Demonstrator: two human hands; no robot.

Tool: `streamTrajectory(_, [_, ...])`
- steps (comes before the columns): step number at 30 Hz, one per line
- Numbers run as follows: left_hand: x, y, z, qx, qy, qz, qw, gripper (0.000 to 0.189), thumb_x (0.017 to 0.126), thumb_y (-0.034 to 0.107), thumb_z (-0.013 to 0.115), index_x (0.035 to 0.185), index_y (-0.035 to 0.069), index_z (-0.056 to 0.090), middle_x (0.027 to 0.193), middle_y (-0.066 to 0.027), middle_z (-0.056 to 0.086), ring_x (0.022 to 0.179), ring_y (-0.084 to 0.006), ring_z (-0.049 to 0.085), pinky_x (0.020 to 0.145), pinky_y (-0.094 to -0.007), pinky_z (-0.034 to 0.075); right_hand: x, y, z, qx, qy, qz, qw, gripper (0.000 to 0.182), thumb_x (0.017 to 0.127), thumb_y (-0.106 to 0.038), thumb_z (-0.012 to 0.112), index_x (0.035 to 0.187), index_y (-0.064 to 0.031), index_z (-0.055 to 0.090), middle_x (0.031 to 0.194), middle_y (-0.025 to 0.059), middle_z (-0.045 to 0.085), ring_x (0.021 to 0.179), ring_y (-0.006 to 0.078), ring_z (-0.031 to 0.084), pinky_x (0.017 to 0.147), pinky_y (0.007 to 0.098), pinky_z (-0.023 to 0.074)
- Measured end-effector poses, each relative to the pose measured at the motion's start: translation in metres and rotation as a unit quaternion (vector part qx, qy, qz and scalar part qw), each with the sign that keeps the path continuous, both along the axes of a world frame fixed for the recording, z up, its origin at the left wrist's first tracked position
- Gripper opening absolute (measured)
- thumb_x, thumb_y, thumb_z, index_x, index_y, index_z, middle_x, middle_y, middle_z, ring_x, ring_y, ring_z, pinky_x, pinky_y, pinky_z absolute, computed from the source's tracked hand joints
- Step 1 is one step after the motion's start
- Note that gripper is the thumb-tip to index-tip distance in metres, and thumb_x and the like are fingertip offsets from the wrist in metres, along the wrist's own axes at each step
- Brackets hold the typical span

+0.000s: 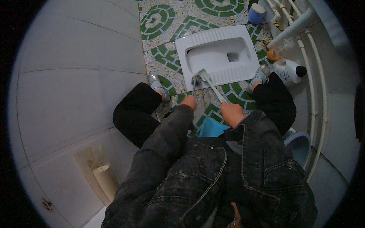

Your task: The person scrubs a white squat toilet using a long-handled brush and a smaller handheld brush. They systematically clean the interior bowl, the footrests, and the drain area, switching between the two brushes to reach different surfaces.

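Observation:
A white ceramic squat toilet pan [219,57] is set in the patterned floor before me. My right hand [232,113] is closed around the handle of a pale long-handled brush [215,89], whose head lies at the pan's near left rim. Just left of that head is a dark, scruffy tool head [196,79] on a thin handle; its exact kind cannot be told. My left hand [189,102] grips this handle, partly hidden by the sleeve. The two tool heads are side by side, near or against each other.
Right of the pan are a white bottle with a black cap [286,71], an orange container [274,54] and a blue tub with a pale lid [256,14]. White pipes [309,85] run along the right wall. A blue plastic container [212,127] and a grey-blue bucket [299,146] are close to me.

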State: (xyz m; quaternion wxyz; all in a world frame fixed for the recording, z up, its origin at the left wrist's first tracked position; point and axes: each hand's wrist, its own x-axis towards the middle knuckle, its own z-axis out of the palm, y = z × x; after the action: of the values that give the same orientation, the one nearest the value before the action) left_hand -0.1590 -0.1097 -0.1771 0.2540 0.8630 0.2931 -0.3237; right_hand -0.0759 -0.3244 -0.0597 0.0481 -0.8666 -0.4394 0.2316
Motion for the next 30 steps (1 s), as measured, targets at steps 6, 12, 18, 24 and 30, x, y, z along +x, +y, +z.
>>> streamTrajectory(6, [-0.035, -0.021, 0.003, 0.0, 0.012, -0.107, 0.994, 0.019, 0.076, 0.009, 0.045, 0.086, -0.004, 0.055, 0.093, -0.022, 0.056, 0.087, -0.0341, 0.055, 0.073, -0.0391, 0.045, -0.012, -0.019, 0.001, -0.072, 0.025, -0.012, 0.997, 0.027, 0.074, -0.012, 0.049, 0.096, 0.003, 0.052, 0.06, 0.0118, 0.057, 0.052, 0.0268, 0.057, 0.043, 0.0387, 0.0434])
streamTrajectory(12, [-0.007, -0.019, 0.027, -0.014, 0.096, -0.11, 0.989, 0.024, 0.079, 0.011, 0.043, 0.094, -0.006, 0.05, 0.094, -0.0223, 0.056, 0.088, -0.0335, 0.055, 0.073, -0.0401, 0.045, -0.008, -0.019, -0.026, -0.031, -0.016, -0.011, 0.999, 0.032, 0.072, -0.011, 0.05, 0.101, 0.0037, 0.05, 0.056, 0.0102, 0.056, 0.049, 0.0258, 0.056, 0.041, 0.0378, 0.0419])
streamTrajectory(18, [0.02, -0.007, 0.007, 0.048, 0.081, -0.046, 0.994, 0.029, 0.079, 0.014, 0.047, 0.098, -0.008, 0.045, 0.092, -0.0221, 0.057, 0.087, -0.0332, 0.057, 0.071, -0.0412, 0.046, 0.006, 0.002, -0.001, -0.015, -0.022, -0.009, 1.0, 0.024, 0.075, -0.01, 0.048, 0.094, 0.0033, 0.053, 0.059, 0.0113, 0.058, 0.052, 0.0261, 0.058, 0.041, 0.0379, 0.0439])
streamTrajectory(24, [-0.015, 0.001, 0.026, 0.027, 0.032, -0.182, 0.982, 0.032, 0.084, 0.014, 0.04, 0.105, -0.01, 0.038, 0.081, -0.021, 0.057, 0.065, -0.032, 0.056, 0.052, -0.0402, 0.046, 0.001, -0.019, 0.008, -0.065, -0.028, 0.043, 0.997, 0.037, 0.074, -0.009, 0.049, 0.108, 0.0046, 0.046, 0.058, 0.0094, 0.057, 0.049, 0.0256, 0.056, 0.04, 0.0384, 0.0423])
streamTrajectory(30, [-0.03, 0.002, 0.023, 0.046, 0.142, -0.138, 0.979, 0.03, 0.079, 0.014, 0.046, 0.101, -0.006, 0.045, 0.086, -0.0217, 0.058, 0.082, -0.0343, 0.058, 0.068, -0.0405, 0.046, -0.001, -0.016, 0.001, -0.045, -0.035, 0.068, 0.996, 0.036, 0.074, -0.009, 0.049, 0.107, 0.0039, 0.047, 0.057, 0.009, 0.057, 0.05, 0.0251, 0.056, 0.042, 0.0378, 0.0431])
